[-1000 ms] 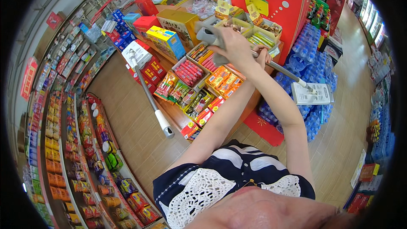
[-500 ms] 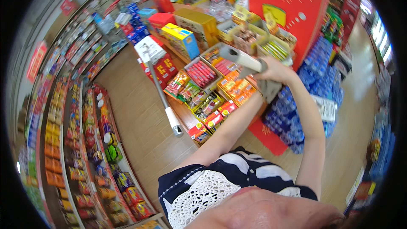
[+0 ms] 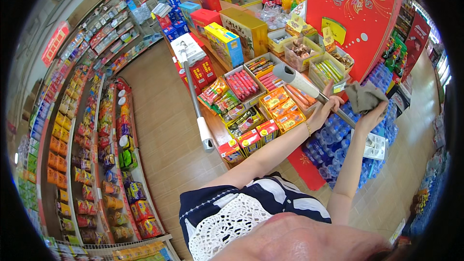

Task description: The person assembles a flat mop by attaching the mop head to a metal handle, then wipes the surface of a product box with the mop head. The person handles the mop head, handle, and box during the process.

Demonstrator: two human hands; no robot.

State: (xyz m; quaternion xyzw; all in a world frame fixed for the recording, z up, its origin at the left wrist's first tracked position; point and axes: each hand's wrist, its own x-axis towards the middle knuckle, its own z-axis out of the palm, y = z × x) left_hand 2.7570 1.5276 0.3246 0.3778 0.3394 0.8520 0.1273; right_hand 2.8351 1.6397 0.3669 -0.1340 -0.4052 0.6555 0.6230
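left hand (image 3: 330, 107) clasps the pole (image 3: 300, 83), right hand (image 3: 370, 118) grips the cloth (image 3: 365, 97); wiping seems underway, next calling for cloth against shaft.

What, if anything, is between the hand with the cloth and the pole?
Nothing visible stands between the right hand, which holds the cloth, and the pole; the left hand grips it nearer the handle.

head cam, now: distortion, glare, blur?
Head view: fisheye bows the left shelves, corners fall to black; bright glare along the upper-right edge, pale sheen on the right-hand floor; pole handle and grey cloth look fairly sharp.
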